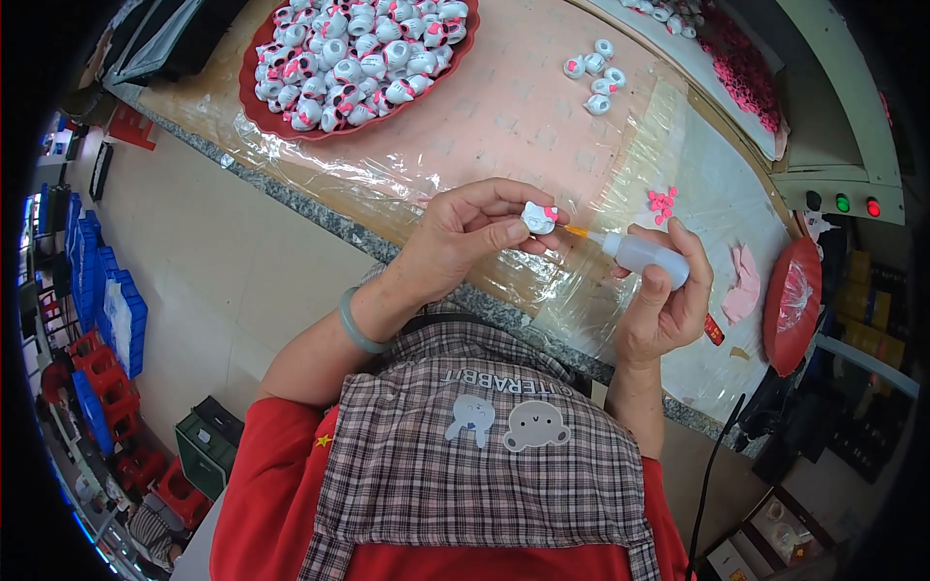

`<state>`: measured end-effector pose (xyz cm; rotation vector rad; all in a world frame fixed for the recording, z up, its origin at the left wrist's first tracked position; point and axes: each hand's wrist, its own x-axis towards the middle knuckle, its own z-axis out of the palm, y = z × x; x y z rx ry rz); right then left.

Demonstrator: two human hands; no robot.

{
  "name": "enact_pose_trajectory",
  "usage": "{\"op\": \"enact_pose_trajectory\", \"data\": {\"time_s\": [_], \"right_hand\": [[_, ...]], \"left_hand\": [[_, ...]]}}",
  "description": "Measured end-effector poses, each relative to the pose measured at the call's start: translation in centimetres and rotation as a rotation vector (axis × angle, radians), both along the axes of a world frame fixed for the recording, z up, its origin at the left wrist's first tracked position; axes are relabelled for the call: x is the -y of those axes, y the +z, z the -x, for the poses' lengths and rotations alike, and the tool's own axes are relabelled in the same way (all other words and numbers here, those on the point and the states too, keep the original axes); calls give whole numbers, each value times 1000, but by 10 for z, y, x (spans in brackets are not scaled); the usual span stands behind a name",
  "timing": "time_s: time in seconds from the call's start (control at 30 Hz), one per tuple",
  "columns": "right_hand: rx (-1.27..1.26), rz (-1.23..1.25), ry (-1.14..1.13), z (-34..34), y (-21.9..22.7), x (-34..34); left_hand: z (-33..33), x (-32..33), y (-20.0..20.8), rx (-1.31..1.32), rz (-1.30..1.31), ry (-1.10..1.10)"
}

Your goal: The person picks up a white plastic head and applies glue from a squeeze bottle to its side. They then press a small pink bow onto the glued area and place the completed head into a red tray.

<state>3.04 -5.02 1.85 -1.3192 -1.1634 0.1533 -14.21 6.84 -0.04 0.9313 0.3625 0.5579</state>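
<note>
Between the thumb and fingers of my left hand (475, 225) is a small white cat-shaped head (539, 219) with a pink bow at its upper right. My right hand (668, 290) grips a translucent squeeze bottle (651, 259) lying sideways, its orange-yellow nozzle tip (575, 230) pointing left at the bow side of the head. Whether the tip touches the head, I cannot tell. Just beyond the bottle lies a small heap of pink bows (662, 204). Farther back sit several white heads (599, 76), some showing round openings.
A scalloped red tray (254, 108) piled with white and pink heads stands at the far left of the plastic-covered table (504, 107). On the right are a pink cloth (743, 283), a red dish (792, 305) and a machine housing (843, 184) with green and red buttons. The granite edge (329, 221) runs before me.
</note>
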Motion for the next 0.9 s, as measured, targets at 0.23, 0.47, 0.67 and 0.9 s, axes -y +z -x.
{"op": "enact_pose_trajectory", "data": {"time_s": [0.23, 0.47, 0.67, 0.9], "right_hand": [[74, 18, -17, -2, 0, 3], [24, 51, 11, 0, 0, 4], [-15, 38, 24, 3, 2, 0], [-21, 25, 10, 5, 1, -3]], "left_hand": [[1, -1, -2, 36, 17, -2], [-1, -2, 1, 42, 30, 11], [-1, -1, -1, 33, 16, -2], [1, -2, -1, 37, 24, -37]]}}
